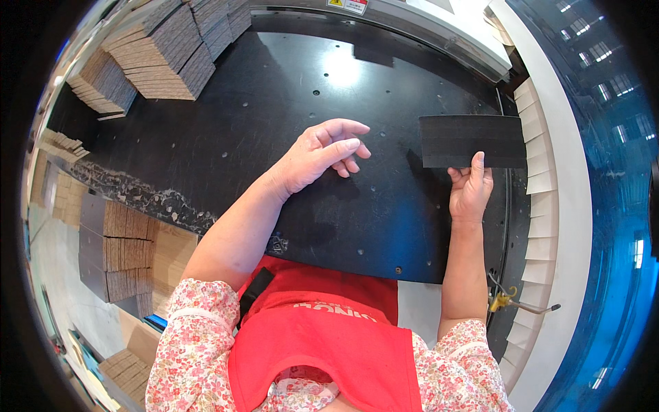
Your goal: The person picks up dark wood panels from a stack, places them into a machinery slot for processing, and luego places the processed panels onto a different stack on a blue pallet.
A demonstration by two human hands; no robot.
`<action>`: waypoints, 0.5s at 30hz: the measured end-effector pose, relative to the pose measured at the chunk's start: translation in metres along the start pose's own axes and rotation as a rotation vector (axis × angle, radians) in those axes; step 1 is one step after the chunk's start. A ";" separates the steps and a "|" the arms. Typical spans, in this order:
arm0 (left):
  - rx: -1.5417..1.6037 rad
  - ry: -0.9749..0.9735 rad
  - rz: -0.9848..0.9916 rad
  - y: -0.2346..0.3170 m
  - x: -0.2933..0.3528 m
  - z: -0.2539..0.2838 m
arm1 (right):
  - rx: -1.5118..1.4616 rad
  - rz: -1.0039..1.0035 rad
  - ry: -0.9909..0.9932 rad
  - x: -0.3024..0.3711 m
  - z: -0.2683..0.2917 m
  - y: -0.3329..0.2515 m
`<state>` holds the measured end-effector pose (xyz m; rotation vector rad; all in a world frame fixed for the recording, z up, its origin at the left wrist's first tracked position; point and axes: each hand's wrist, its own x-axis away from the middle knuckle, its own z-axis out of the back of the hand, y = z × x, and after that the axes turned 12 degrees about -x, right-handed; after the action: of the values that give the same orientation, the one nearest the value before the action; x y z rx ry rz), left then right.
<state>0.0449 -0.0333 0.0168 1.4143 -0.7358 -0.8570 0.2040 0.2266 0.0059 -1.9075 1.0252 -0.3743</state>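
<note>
My right hand [471, 192] grips a thin dark rectangular panel [472, 141] by its near edge, the thumb lying on top of it. The panel is raised at the right side of a black table [274, 123], beside the table's right edge. Over the middle of the table my left hand [321, 156] hangs with its fingers loosely curved and apart. Nothing is in the left hand, and it does not touch the panel.
Stacks of boards with brown, rough edges [161, 51] stand at the table's far left. More stacked boards [127, 240] lie lower on the left. White overlapping flaps [539, 178] run along the right edge, near a yellow fitting with a metal lever [503, 301]. A white machine beam [439, 41] crosses the back.
</note>
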 end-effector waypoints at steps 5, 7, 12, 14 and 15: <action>-0.008 0.001 0.004 -0.001 0.000 0.000 | -0.044 -0.041 0.011 -0.001 0.004 0.000; -0.008 -0.002 -0.002 -0.002 -0.001 0.000 | -0.043 -0.047 0.015 -0.001 0.005 0.000; -0.007 0.000 0.007 0.000 0.000 -0.001 | -0.044 -0.058 -0.012 -0.001 0.007 0.002; -0.004 0.000 0.011 -0.001 0.000 0.000 | -0.038 -0.064 -0.012 -0.001 0.006 0.002; -0.006 -0.002 0.005 -0.001 0.000 0.000 | -0.035 -0.068 -0.013 0.000 0.005 0.002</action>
<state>0.0444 -0.0333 0.0158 1.4056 -0.7375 -0.8568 0.2057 0.2292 0.0016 -1.9778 0.9664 -0.3847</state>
